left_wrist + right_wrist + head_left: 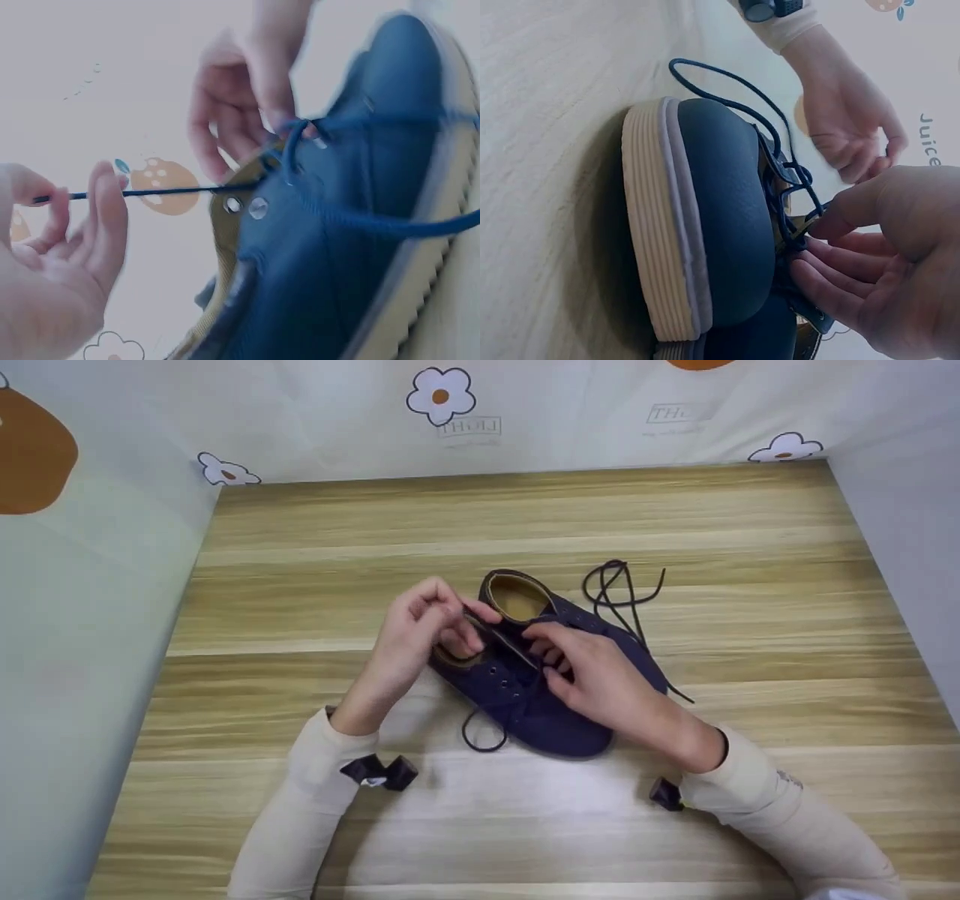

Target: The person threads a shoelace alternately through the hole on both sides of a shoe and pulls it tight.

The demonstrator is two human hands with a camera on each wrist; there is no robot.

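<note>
Two dark navy lace-up shoes lie side by side on the table. The nearer shoe [559,724] has its toe toward the lower right, and the farther shoe [637,652] is partly behind my right hand. My left hand [412,630] is above the nearer shoe's opening and pinches the end of a dark blue shoelace [161,193]. This lace runs taut to the eyelet area in the left wrist view. With thumb and fingers my right hand [596,667] pinches the eyelet flap [808,225] of the nearer shoe.
A loose lace loop [484,748] hangs over the nearer shoe's side. The farther shoe's long lace [622,600] lies tangled on the wood-grain table [337,540]. A pale patterned sheet [540,427] stands up along the table's back and sides.
</note>
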